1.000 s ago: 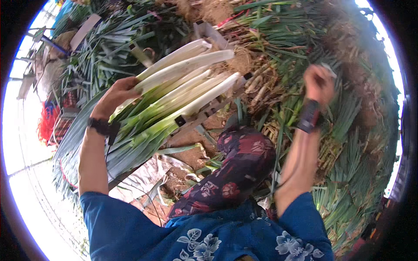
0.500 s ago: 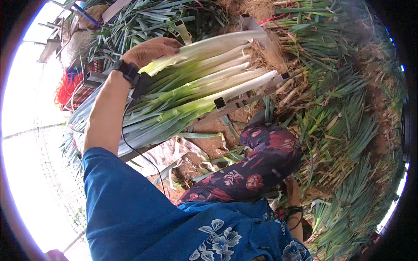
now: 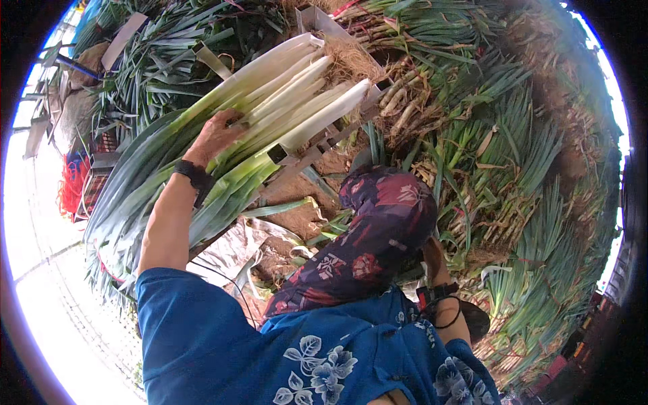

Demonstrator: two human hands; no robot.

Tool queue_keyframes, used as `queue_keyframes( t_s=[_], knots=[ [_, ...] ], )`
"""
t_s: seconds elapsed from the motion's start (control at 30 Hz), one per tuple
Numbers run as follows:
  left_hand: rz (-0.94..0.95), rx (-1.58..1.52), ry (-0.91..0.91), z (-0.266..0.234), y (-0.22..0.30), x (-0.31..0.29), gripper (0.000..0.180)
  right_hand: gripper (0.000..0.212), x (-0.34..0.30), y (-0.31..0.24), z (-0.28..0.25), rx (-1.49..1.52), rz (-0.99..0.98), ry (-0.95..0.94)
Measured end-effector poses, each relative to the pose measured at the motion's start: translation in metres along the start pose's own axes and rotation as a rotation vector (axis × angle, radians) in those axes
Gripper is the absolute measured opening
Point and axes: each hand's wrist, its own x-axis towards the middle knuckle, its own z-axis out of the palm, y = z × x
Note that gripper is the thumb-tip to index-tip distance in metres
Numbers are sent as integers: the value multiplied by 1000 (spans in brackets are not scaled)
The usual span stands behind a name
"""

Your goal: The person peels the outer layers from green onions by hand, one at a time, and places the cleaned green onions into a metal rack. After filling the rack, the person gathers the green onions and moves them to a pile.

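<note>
Long green onions (image 3: 297, 88) lie side by side in a metal rack (image 3: 312, 152), with white stalks and roots at the upper right and green leaves trailing to the lower left. My left hand (image 3: 219, 133), a dark band at its wrist, rests on them where white turns to green. Its fingers curl down over the stalks. My right hand (image 3: 432, 255) hangs low beside my knee in patterned trousers (image 3: 388, 219). That hand's fingers are hidden behind the leg, so I cannot see what they touch.
Heaps of green onions (image 3: 533, 148) cover the ground on the right. More leafy bunches (image 3: 155, 67) lie beyond the rack. A white sheet (image 3: 233, 250) and loose leaves lie on the soil before me. Red netting (image 3: 73, 185) is at the far left.
My left hand has moved from the far edge of the pile back toward me, onto its middle. The far onion, blurred before, now lies along the others. My right hand remains beside the knee.
</note>
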Motion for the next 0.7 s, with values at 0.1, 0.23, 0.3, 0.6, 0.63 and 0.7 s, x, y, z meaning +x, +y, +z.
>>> queue_keyframes(
  t_s=[0.1, 0.23, 0.3, 0.6, 0.63, 0.7],
  knots=[
    [161, 223, 19, -2, 3, -10, 59, 34, -3, -21, 22, -9, 98, 104],
    [136, 401, 49, -6, 29, -29, 60, 35, -4, -15, 29, -161, 23, 98],
    [94, 498, -14, -12, 25, -26, 58, 29, -1, 16, 10, -500, -168, 33],
    [61, 363, -66, -24, 30, -19, 46, 28, 7, 41, 12, -433, 47, 18],
    [59, 286, -75, -29, 29, -14, 46, 27, 4, 30, 18, -423, 46, 29],
    [68, 204, -87, -26, 34, 0, 47, 28, 1, 19, 19, -323, 76, 17]
  ],
)
